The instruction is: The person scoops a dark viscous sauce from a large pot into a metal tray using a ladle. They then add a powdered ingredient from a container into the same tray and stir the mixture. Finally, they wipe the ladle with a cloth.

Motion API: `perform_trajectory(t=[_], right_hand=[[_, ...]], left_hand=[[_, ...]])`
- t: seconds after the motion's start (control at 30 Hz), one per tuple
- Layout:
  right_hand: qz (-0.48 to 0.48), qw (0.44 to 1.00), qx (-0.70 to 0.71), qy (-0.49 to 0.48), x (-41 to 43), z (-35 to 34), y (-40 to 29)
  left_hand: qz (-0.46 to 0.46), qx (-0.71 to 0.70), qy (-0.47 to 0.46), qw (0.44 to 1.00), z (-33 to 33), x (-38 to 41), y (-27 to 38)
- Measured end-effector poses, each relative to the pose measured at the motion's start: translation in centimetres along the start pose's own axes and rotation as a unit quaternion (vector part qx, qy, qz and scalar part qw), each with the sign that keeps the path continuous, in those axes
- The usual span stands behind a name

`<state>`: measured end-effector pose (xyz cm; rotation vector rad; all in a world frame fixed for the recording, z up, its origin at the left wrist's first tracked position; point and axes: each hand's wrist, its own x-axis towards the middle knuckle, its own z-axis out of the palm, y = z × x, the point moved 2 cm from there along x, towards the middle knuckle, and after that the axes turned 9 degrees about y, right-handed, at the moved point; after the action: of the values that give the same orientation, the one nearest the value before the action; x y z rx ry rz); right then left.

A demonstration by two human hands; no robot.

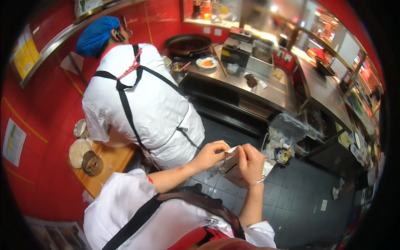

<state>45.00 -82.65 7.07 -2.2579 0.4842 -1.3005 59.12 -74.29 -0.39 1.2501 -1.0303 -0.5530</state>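
My left hand (215, 154) pinches one side of the top edge of a silvery foil pouch (230, 170). On the other side of that edge, my right hand (252, 161) grips the pouch between thumb and curled fingers. A small white flap shows between the two hands. The pouch hangs below my fingers, above the dark tiled floor, and bears some printing. Part of it is hidden behind my right hand and wrist. Whether its top is torn or sealed I cannot tell.
A co-worker (140, 97) bends over a wooden counter (115, 159) holding dough (78, 153) and a metal bowl (92, 163). A steel counter (218, 75) carries a plate (207, 63), a large round pan (187, 43) and a fryer (236, 47). Beyond my hands stands a lined waste bin (282, 137).
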Motion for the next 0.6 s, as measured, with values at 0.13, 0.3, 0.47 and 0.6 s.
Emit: perform_trajectory(t=[0.13,0.3,0.47,0.6], right_hand=[[0.024,1.0,-0.006,-0.006,3.0,-1.9,6.6],[0.156,0.985,0.069,-0.039,6.3,-4.2,14.1],[0.133,0.982,0.118,-0.066,8.6,-7.4,20.2],[0.108,0.967,0.161,-0.165,9.1,-7.0,21.6]], left_hand=[[0.119,0.056,0.028,0.991,3.8,5.6,-3.0],[-0.072,-0.095,0.012,0.993,8.1,11.0,-4.5],[0.117,0.075,0.069,0.988,15.0,16.1,-3.5],[0.163,0.131,0.162,0.964,15.3,15.7,-3.7]])
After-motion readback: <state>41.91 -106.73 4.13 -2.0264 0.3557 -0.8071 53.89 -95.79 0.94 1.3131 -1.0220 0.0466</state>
